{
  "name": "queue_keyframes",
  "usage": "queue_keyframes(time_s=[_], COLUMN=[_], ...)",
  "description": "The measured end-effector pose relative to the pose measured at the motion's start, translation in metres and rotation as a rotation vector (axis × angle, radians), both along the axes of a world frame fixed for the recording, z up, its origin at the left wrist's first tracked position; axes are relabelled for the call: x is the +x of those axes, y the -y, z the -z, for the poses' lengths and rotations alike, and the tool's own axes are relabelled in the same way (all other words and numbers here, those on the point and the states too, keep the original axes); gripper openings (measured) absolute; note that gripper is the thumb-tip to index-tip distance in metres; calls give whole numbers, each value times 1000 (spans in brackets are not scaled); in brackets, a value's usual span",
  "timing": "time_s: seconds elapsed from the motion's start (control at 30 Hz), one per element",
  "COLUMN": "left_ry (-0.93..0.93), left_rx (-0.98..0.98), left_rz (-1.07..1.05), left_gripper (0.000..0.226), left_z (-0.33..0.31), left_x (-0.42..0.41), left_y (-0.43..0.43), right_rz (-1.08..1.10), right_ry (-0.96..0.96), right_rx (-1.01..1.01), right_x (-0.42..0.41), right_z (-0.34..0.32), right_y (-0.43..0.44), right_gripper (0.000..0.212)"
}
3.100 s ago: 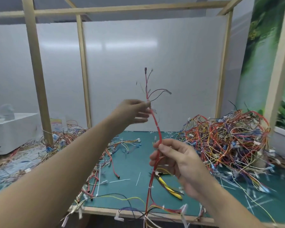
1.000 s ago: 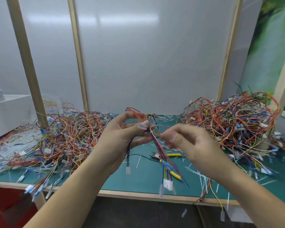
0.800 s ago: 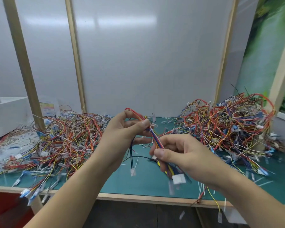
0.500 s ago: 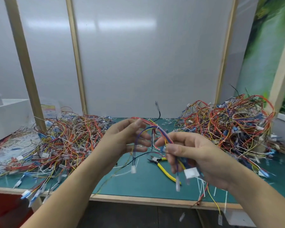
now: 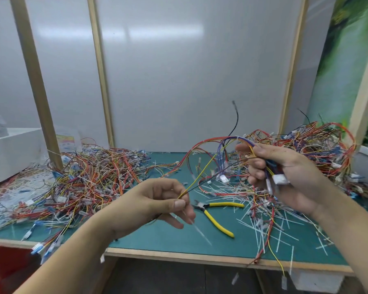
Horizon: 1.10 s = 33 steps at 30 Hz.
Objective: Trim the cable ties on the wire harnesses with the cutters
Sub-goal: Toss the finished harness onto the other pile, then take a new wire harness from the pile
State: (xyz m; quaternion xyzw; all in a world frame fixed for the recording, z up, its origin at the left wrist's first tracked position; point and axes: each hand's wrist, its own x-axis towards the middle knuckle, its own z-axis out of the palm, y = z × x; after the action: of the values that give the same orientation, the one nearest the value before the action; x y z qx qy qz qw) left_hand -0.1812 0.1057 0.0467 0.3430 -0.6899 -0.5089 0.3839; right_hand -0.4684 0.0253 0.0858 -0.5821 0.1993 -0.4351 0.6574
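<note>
My right hand (image 5: 285, 177) grips a wire harness (image 5: 227, 145) of purple, yellow, red and black wires, with white connectors sticking out below its fingers. My left hand (image 5: 155, 204) pinches the harness's thin yellow and black wires between thumb and forefinger, lower and to the left. The wires stretch diagonally between both hands above the table. The yellow-handled cutters (image 5: 217, 213) lie on the green mat (image 5: 170, 236) between and below my hands, untouched, handles spread.
A large pile of harnesses (image 5: 89, 179) covers the left of the mat, another pile (image 5: 319, 149) the right rear. Cut white tie ends (image 5: 263, 225) litter the mat at right. Wooden frame posts (image 5: 36, 81) stand behind; a white box (image 5: 11, 151) sits far left.
My hands have drawn apart: the left moved down and left pulling out thin yellow and black wires, the right moved right and up with the bundle. The cutters stayed on the mat.
</note>
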Motion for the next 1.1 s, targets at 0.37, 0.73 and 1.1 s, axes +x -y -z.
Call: queue_keyframes(time_s=[0.37,0.73,1.1], left_ry=[-203,-76,-235], left_rx=[89,86,148], left_rz=[154,-391,-412], left_gripper=[29,17,11], left_z=[-8,22,54], left_x=[-20,-7,-2], left_y=[-5,55,114], right_rz=[137,572,343], right_ry=[-110,-975,-739], right_rx=[-48,-681,-743], right_x=[-10,55,95], right_z=[5,48,96], right_y=[18,84,72], right_gripper=[28,18,14])
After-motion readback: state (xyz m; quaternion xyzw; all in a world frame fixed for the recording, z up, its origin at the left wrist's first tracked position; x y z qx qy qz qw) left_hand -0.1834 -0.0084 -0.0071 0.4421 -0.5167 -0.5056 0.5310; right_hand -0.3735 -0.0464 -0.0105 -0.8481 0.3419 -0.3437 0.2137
